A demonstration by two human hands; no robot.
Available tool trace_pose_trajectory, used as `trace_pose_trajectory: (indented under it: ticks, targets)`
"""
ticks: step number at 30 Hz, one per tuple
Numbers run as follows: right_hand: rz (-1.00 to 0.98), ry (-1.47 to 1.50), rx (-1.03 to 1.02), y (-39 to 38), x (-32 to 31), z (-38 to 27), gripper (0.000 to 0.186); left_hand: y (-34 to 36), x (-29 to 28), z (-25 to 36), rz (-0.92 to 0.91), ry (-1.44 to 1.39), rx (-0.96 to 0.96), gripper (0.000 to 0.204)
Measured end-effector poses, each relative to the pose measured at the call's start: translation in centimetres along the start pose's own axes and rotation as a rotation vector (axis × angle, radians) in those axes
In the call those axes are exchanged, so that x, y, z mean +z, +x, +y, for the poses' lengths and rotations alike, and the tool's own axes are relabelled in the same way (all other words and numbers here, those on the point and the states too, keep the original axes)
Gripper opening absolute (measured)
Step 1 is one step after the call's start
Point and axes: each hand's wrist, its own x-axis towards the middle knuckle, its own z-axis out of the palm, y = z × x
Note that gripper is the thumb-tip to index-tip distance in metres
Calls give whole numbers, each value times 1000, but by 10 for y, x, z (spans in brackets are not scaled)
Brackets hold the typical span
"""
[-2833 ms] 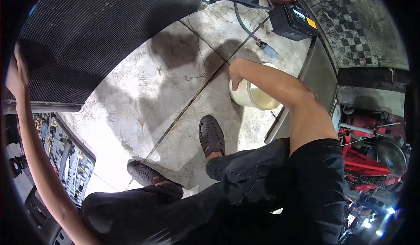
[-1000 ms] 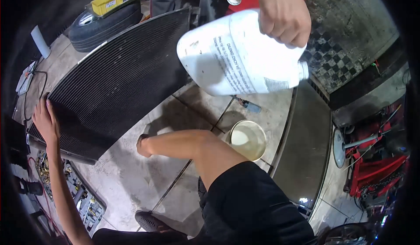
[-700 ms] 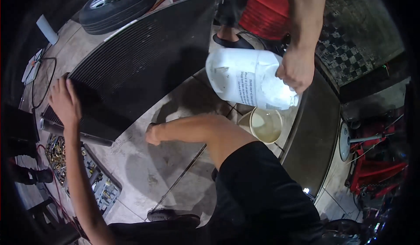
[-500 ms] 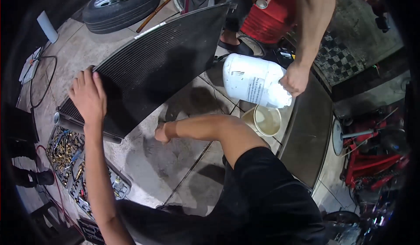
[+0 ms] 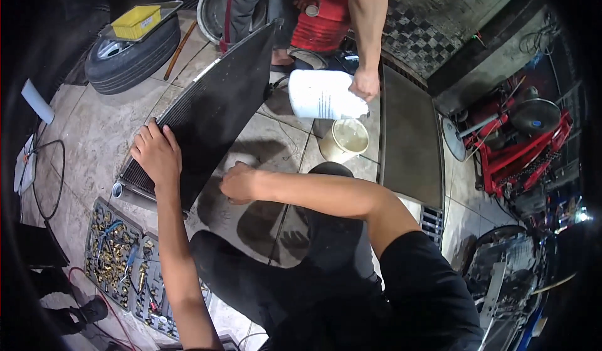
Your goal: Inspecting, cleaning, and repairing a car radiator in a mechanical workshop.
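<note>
A dark finned radiator [image 5: 216, 94] stands tilted on the tiled floor in front of me. My left hand [image 5: 158, 153] grips its upper edge near the left end, fingers curled over the rim. Low in front of the radiator's face is my right hand [image 5: 239, 183], its fingers closed. A pale patch shows just beyond that hand, and whatever it holds is hidden. At the right, a co-worker's hand [image 5: 365, 84] holds a white plastic jug [image 5: 320, 94] tipped, mouth downward, over a cream bucket [image 5: 348, 139]. I cannot make out any liquid flowing.
A second dark panel [image 5: 411, 131] lies to the right of the bucket. Cases of brass fittings [image 5: 116, 257] sit at lower left. A tire [image 5: 135, 59] with a yellow tray [image 5: 137, 22] lies at far left. A red floor jack [image 5: 527, 150] stands at right.
My view has swung right, so the scene sits further left. My right hand has risen slightly, nearer the radiator. My left hand keeps its grip; the jug remains tilted over the bucket.
</note>
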Motion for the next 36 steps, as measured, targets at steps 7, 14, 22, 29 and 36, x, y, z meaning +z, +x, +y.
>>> trace_pose_trajectory:
  ticks: [7, 14, 22, 29, 36]
  targets:
    - [-11, 267, 80, -33, -25, -22, 44, 1, 10, -10, 38, 59, 0, 31]
    - [-96, 169, 190, -7, -14, -1, 39, 5, 15, -16, 102, 76, 9, 27]
    - [-12, 95, -24, 21, -8, 2, 39, 0, 11, -11, 43, 8, -25, 29]
    - [-9, 73, -52, 28, 2, 10, 35, -4, 8, -5, 12, -8, -42, 28]
    - [-38, 88, -56, 20, -2, 9, 33, -3, 14, -9, 65, 28, -22, 29]
